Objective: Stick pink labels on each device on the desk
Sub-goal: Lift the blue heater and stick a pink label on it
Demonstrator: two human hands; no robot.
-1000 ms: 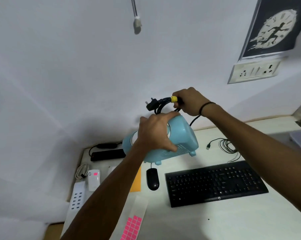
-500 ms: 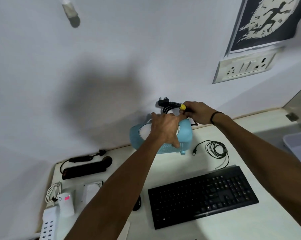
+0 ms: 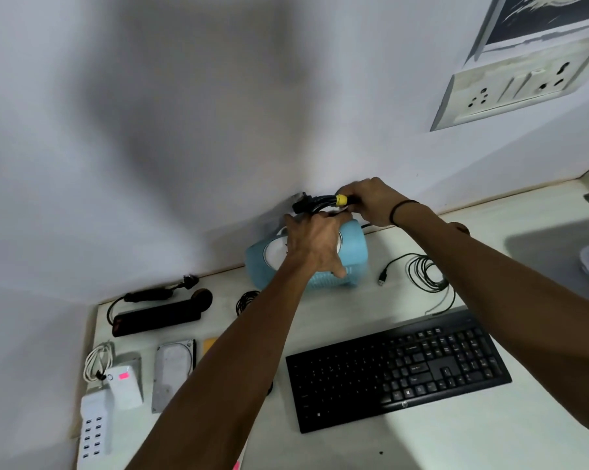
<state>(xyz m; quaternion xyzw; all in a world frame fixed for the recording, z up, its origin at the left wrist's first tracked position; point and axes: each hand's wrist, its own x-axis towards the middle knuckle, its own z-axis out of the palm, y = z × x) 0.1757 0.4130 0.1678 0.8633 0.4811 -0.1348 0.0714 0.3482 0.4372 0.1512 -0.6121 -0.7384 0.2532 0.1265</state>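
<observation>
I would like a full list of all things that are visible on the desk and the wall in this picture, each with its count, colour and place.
blue device: 1, light blue, back of desk by the wall
bundled cord: 1, black with yellow band, above the blue device
keyboard: 1, black, front right
thin cable: 1, dark, coiled, right of blue device
power strip: 1, black, back left
power bank: 1, white, pink label on it, front left
white cable: 1, beside power bank
hard drive: 1, silver, right of power bank
multi-port charger: 1, white, front left edge
wall socket: 1, white, upper right
poster: 1, dark, above socket
left hand: grips blue device
right hand: holds bundled cord
</observation>
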